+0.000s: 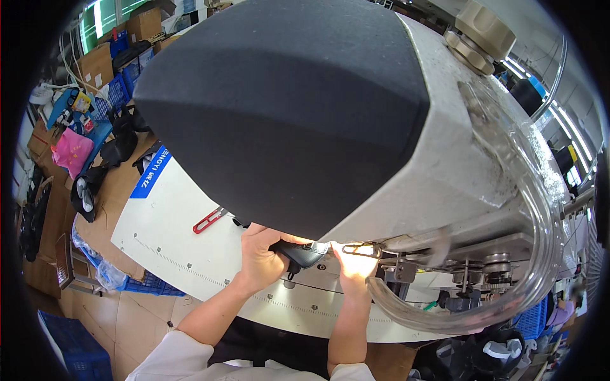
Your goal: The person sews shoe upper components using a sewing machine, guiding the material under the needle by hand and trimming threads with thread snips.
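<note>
A large sewing machine with a black and grey head fills the middle of the view. My left hand is closed on a smooth black shaped piece, with the thumb along its upper edge; the piece's far part is hidden under the machine head. Beside its right end, under a bright lamp, is my right hand. Glare and the machine hide its fingers, so its grip cannot be made out. Red-handled thread snips lie on the white worktable, left of my left hand.
A clear bent hose curves around the machine's right side, near rollers and metal fittings. Blue crates, cardboard boxes and a pink bag stand at the left. Black and grey items are heaped at lower right.
</note>
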Motion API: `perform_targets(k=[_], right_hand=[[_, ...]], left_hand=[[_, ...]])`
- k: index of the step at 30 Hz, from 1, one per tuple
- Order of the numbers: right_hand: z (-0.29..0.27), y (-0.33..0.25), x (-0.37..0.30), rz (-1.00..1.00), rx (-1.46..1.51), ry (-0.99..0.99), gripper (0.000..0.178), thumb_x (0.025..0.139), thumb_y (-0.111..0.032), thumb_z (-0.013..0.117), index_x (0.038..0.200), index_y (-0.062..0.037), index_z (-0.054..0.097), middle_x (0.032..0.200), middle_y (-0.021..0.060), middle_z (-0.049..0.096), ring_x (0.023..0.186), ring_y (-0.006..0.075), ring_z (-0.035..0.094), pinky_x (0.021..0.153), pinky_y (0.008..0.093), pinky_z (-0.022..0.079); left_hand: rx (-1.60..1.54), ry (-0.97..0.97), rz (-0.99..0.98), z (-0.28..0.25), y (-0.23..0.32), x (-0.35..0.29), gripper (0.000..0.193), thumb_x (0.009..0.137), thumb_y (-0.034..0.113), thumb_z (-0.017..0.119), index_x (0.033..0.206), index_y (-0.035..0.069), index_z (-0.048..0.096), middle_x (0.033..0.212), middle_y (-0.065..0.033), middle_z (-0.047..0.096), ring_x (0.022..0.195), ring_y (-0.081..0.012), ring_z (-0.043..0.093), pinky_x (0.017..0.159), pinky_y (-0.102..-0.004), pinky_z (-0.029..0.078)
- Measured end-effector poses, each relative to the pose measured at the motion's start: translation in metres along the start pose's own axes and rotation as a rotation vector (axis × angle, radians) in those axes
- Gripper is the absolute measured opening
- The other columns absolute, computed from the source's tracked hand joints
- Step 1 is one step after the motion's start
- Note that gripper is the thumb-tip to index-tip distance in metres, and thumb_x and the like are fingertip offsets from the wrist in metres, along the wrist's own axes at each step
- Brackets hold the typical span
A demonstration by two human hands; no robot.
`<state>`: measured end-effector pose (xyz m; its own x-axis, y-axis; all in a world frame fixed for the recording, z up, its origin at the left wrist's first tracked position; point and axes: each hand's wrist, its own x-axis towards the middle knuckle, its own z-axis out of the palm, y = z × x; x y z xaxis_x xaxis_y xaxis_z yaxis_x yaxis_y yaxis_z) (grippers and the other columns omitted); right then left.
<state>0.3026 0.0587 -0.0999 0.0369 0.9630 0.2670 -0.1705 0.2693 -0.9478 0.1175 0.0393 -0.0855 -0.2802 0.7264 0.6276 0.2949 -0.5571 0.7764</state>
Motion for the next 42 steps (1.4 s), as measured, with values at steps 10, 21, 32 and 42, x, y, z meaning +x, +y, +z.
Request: perform_targets(k=[10,21,32,42], right_hand=[[-0.014,0.037,0.0,-0.156,-0.123,0.048,0.02,0.078,0.002,0.076,0.08,-0.0027,0.056,0.074,0.0025,0.06,0.067,0.0122,0.055,0.061,0.027,0.046],[-0.031,0.072,-0.003,-0.041,-0.139,0.139,0.026,0.076,0.003,0.076,0.094,-0.0039,0.058,0.086,0.0032,0.062,0.077,0.0142,0.058,0.074,0.0313,0.054],[-0.02,0.064,-0.002,-0.031,-0.077,0.172,0.027,0.077,0.003,0.076,0.095,-0.004,0.058,0.087,0.0033,0.061,0.078,0.0142,0.058,0.075,0.0315,0.053],[-0.033,0.065,-0.023,-0.004,-0.008,0.152,0.027,0.077,0.003,0.076,0.096,-0.004,0.058,0.089,0.0034,0.061,0.08,0.0143,0.057,0.076,0.0317,0.053]], left_hand=[[0.015,-0.156,0.017,-0.012,0.043,0.035,0.036,0.057,-0.018,0.056,0.081,0.002,0.073,0.084,-0.0103,0.071,0.076,-0.0233,0.068,0.07,-0.0276,0.051],[0.0,0.056,0.022,0.004,0.011,0.011,0.038,0.056,-0.019,0.059,0.086,0.002,0.071,0.084,-0.009,0.068,0.077,-0.0246,0.066,0.07,-0.0272,0.049],[0.137,0.022,0.15,-0.004,0.033,0.028,0.037,0.055,-0.017,0.057,0.084,0.002,0.071,0.083,-0.0099,0.069,0.075,-0.0269,0.066,0.07,-0.0285,0.05],[0.094,-0.068,0.151,-0.012,0.077,0.016,0.033,0.057,-0.015,0.066,0.079,0.008,0.073,0.089,-0.0073,0.068,0.087,-0.0253,0.064,0.081,-0.0347,0.048]])
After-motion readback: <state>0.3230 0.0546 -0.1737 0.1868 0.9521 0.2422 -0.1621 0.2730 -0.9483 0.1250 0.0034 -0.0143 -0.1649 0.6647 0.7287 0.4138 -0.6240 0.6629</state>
